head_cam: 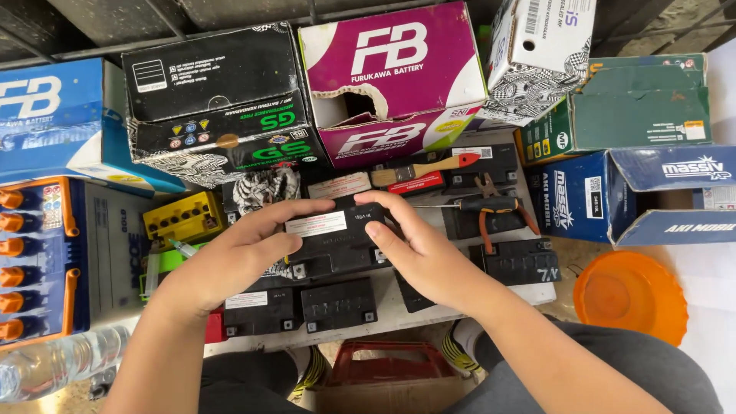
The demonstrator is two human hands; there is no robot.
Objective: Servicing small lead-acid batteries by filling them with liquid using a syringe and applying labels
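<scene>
- Head view: both hands grip one small black battery (333, 230) at picture centre, above other black batteries (337, 303).
- Left hand (238, 257) clamps its nine o'clock end, right hand (418, 249) its three o'clock end.
- Long axis runs nine to three; both hands equally near.
- Pliers (498, 208) lie at two o'clock.

Bottle (54, 366) cut off (left edge).

Dirt floor (61, 399), white board (399, 310) as bench, daylight.

Left hand (238, 257) and right hand (418, 253) close together, fingers curled inward.
</scene>
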